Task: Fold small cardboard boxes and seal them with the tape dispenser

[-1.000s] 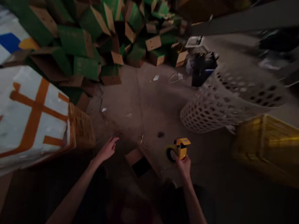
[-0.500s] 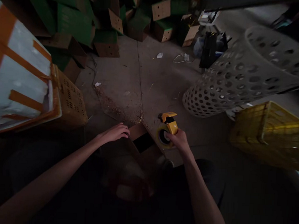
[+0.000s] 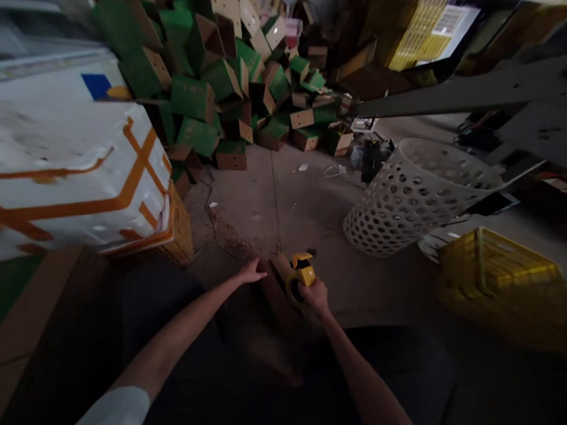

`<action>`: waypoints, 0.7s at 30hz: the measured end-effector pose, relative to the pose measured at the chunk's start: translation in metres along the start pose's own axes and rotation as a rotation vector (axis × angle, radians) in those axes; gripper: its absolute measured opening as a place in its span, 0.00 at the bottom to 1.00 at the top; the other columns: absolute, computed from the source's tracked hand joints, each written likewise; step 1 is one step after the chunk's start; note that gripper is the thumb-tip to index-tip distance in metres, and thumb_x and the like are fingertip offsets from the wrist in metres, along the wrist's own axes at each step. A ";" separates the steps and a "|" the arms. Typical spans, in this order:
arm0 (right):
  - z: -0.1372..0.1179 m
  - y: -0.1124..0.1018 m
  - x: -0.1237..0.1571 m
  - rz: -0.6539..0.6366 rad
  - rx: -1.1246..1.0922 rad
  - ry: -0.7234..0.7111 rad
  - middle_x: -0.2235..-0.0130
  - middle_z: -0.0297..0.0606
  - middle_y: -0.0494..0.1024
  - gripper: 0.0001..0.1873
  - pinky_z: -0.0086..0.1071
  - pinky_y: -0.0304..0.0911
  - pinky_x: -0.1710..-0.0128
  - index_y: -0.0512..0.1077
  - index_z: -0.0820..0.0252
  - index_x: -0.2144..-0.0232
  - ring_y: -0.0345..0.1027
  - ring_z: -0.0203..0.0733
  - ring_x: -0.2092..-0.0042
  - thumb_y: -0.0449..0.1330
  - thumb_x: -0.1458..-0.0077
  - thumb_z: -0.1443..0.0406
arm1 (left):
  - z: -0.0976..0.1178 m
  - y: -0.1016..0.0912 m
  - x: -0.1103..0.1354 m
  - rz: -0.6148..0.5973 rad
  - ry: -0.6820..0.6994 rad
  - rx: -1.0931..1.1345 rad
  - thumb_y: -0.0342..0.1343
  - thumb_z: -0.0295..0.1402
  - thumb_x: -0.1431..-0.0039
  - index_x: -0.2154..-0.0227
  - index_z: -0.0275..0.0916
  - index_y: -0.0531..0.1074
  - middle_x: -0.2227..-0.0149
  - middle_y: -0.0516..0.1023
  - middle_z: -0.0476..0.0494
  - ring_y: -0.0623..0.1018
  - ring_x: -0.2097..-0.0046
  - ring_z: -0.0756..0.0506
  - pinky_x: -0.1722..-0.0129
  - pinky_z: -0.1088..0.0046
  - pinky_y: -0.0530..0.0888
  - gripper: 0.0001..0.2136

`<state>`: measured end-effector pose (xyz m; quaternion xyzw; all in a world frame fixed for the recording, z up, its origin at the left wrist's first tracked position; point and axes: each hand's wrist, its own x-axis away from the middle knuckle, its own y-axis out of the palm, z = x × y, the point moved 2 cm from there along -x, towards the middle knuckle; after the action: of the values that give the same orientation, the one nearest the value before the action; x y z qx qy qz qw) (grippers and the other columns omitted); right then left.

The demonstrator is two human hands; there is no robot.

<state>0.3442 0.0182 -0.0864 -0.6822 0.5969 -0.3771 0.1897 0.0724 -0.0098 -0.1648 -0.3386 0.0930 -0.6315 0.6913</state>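
Observation:
A brown cardboard box (image 3: 277,301) stands low between my knees, dim and partly blurred. My left hand (image 3: 251,272) is at its upper left edge, fingers closed about the flap there. In my right hand (image 3: 316,296) is a yellow tape dispenser (image 3: 303,270) with a roll of tape, gripped by its handle. The dispenser is over the right side of the box, its head pointing away from me. Whether the tape touches the cardboard I cannot tell. Most of the box's lower part is lost in shadow.
Green and brown cartons (image 3: 201,103) lie heaped at the back. On the left, a taped white foam box (image 3: 72,185) sits over an orange crate (image 3: 180,221). A tall perforated white basket (image 3: 385,207) and a yellow crate (image 3: 493,272) stand right. Crumbs (image 3: 228,231) litter the floor.
The view has tilted up, showing more of the carton heap. Both hands have come closer together, the tape dispenser moving left over the box, whose dark opening is now mostly covered.

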 end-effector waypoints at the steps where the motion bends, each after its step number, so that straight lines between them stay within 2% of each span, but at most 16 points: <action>1: 0.003 0.001 -0.001 0.009 -0.012 0.006 0.63 0.50 0.81 0.20 0.28 0.60 0.70 0.77 0.68 0.60 0.76 0.51 0.58 0.68 0.56 0.63 | 0.002 0.000 -0.002 -0.017 -0.024 -0.002 0.65 0.36 0.49 0.46 0.30 0.71 0.43 0.75 0.25 0.76 0.43 0.34 0.44 0.63 0.72 0.27; 3: 0.010 0.003 -0.007 0.011 -0.039 0.032 0.65 0.48 0.82 0.18 0.28 0.60 0.71 0.77 0.66 0.62 0.77 0.51 0.60 0.68 0.56 0.62 | 0.003 0.001 -0.007 -0.025 -0.078 -0.007 0.62 0.43 0.44 0.47 0.33 0.72 0.44 0.77 0.28 0.78 0.45 0.36 0.48 0.65 0.74 0.25; 6: 0.025 0.005 -0.024 -0.010 -0.083 0.102 0.70 0.43 0.81 0.15 0.27 0.60 0.75 0.76 0.63 0.67 0.77 0.49 0.64 0.68 0.57 0.60 | -0.003 0.009 -0.015 0.002 -0.130 -0.006 0.55 0.51 0.39 0.46 0.35 0.73 0.42 0.76 0.31 0.77 0.42 0.38 0.45 0.67 0.72 0.27; 8: 0.034 0.011 -0.035 -0.032 -0.119 0.157 0.72 0.40 0.80 0.14 0.26 0.60 0.77 0.76 0.62 0.67 0.76 0.47 0.68 0.66 0.56 0.60 | -0.008 0.017 -0.020 0.010 -0.150 -0.002 0.56 0.53 0.40 0.48 0.36 0.74 0.43 0.77 0.33 0.76 0.41 0.40 0.43 0.68 0.71 0.27; 11: 0.042 0.022 -0.045 -0.043 -0.166 0.217 0.72 0.39 0.80 0.14 0.25 0.62 0.79 0.76 0.64 0.65 0.76 0.43 0.70 0.64 0.52 0.59 | -0.012 0.026 -0.026 0.004 -0.163 0.005 0.58 0.53 0.42 0.51 0.37 0.76 0.47 0.80 0.37 0.78 0.45 0.41 0.46 0.70 0.72 0.26; 16: 0.045 0.034 -0.049 -0.019 -0.172 0.239 0.72 0.40 0.79 0.16 0.26 0.62 0.79 0.76 0.65 0.64 0.76 0.43 0.71 0.64 0.53 0.58 | -0.002 0.027 -0.025 0.007 -0.152 -0.150 0.60 0.56 0.44 0.50 0.37 0.74 0.51 0.82 0.35 0.80 0.48 0.39 0.52 0.71 0.73 0.29; 21: 0.034 0.036 -0.047 -0.004 -0.144 0.193 0.72 0.40 0.79 0.19 0.27 0.64 0.77 0.76 0.64 0.63 0.76 0.46 0.68 0.65 0.56 0.57 | 0.006 0.025 -0.015 -0.009 -0.086 -0.371 0.52 0.61 0.43 0.48 0.36 0.72 0.55 0.82 0.31 0.81 0.51 0.34 0.57 0.66 0.74 0.33</action>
<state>0.3452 0.0494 -0.1469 -0.6556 0.6368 -0.3977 0.0810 0.0936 0.0059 -0.1796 -0.4874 0.1767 -0.5916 0.6174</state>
